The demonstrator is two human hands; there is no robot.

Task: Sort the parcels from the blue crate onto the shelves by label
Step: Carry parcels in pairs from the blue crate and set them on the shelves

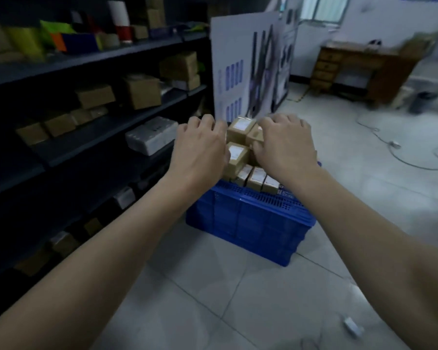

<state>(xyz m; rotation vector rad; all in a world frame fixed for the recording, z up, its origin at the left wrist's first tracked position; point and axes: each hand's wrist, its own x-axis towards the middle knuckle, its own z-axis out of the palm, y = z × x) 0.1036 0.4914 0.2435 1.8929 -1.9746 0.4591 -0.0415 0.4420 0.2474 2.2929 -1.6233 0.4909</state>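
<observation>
A blue crate [248, 221] stands on the tiled floor, filled with small brown cardboard parcels bearing white labels. My left hand [200, 150] reaches over the crate's left side, its fingers curled against a labelled parcel [237, 155]. My right hand [286, 145] reaches in from the right, its fingers bent onto a parcel [254, 135] at the top of the pile. Another labelled parcel [240, 128] lies at the far end between both hands. Three upright parcels [257, 178] stand at the crate's near rim. Whether either hand grips a parcel is hidden by the fingers.
Dark shelves [106, 127] run along the left, holding brown boxes [142, 92], a white wrapped parcel [152, 138] and coloured items on the top tier. A white board [238, 72] leans behind the crate. A wooden desk [359, 69] and floor cables [400, 152] are at the right.
</observation>
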